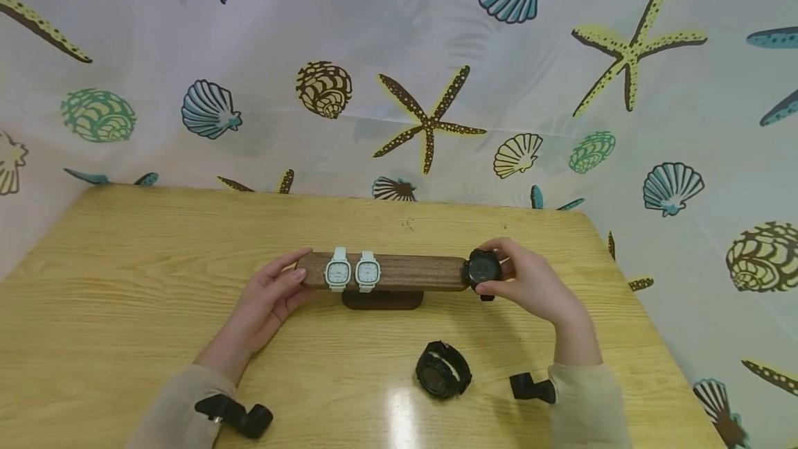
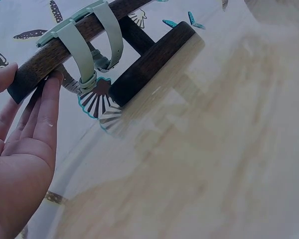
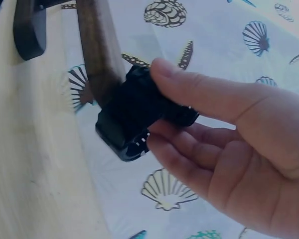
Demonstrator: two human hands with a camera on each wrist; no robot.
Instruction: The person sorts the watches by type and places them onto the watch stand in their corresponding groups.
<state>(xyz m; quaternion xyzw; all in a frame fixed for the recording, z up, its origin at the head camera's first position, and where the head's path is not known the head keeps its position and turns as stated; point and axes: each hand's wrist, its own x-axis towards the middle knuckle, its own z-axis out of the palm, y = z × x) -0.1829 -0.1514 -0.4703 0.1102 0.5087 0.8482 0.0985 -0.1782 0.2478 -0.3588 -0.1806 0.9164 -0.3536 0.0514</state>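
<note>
A dark wooden watch stand (image 1: 418,273) has a horizontal bar on a short post and base (image 1: 382,300). Two pale mint watches (image 1: 338,272) (image 2: 82,55) are strapped around the bar's left half. My left hand (image 1: 264,303) grips the bar's left end between thumb and fingers, as the left wrist view also shows. At the bar's right end, my right hand (image 1: 530,283) pinches a black watch (image 1: 483,267) by its sides. In the right wrist view its closed strap loop (image 3: 132,117) meets the bar's tip; whether the tip is inside the loop is hard to tell.
A second black watch (image 1: 443,370), its strap looped, lies on the wooden table (image 1: 156,248) in front of the stand. Behind the table hangs a white cloth (image 1: 268,33) printed with shells and starfish. Both wrists wear small black camera mounts.
</note>
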